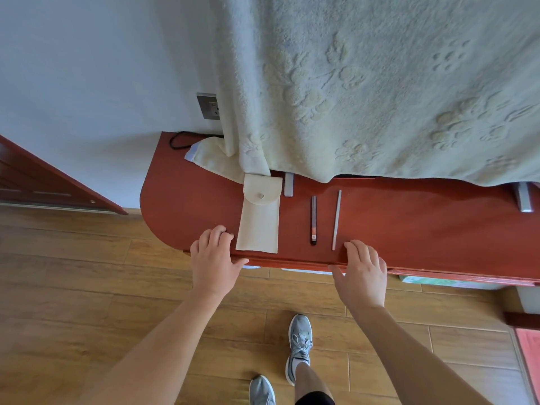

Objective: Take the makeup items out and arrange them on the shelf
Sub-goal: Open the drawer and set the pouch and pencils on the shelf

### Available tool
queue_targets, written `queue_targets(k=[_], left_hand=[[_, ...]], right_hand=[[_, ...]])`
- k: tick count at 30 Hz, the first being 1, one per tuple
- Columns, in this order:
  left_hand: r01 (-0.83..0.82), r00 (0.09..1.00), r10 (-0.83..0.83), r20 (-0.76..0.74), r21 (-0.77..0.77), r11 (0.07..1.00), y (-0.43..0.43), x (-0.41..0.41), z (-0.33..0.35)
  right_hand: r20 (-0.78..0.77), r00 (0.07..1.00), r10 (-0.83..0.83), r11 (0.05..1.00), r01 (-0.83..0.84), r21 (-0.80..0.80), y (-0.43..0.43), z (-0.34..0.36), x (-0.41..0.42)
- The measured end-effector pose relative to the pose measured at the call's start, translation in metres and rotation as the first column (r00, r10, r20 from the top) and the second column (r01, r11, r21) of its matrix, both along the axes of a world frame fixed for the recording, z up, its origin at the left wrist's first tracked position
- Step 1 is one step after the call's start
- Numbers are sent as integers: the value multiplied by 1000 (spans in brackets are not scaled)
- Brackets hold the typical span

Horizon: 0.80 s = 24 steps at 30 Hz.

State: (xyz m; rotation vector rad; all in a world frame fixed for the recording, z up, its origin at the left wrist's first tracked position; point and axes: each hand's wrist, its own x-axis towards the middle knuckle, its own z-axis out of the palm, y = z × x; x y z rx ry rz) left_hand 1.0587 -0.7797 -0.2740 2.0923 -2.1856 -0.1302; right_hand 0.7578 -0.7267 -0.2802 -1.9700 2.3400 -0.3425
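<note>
Cream pouch (258, 220) runs up-frame at centre, flap end far — the left hand (214, 258), loose and empty, sits at its lower-left corner; the right hand (362, 270) lies flat, empty, further right.

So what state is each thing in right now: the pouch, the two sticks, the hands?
pouch: flap shut, lying flat on the shelf.
dark pencil: out, lying flat right of the pouch.
pale stick: out, lying flat beside the dark pencil, not touching it.
left hand: empty, loosely curled at the shelf edge.
right hand: empty, relaxed at the shelf edge.
blanket: hanging over the shelf's back.
</note>
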Motion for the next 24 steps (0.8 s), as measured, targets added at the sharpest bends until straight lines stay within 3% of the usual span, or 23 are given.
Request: queue_targets(k=[12, 24], left_hand=[[-12, 1000, 12, 4, -93, 996, 0, -1, -15], [-26, 1000, 27, 3, -78, 997, 1, -4, -11]], right_hand=[[-26, 1000, -16, 995, 14, -94, -1, -12, 0], [-28, 1000, -9, 999, 8, -46, -2, -8, 1]])
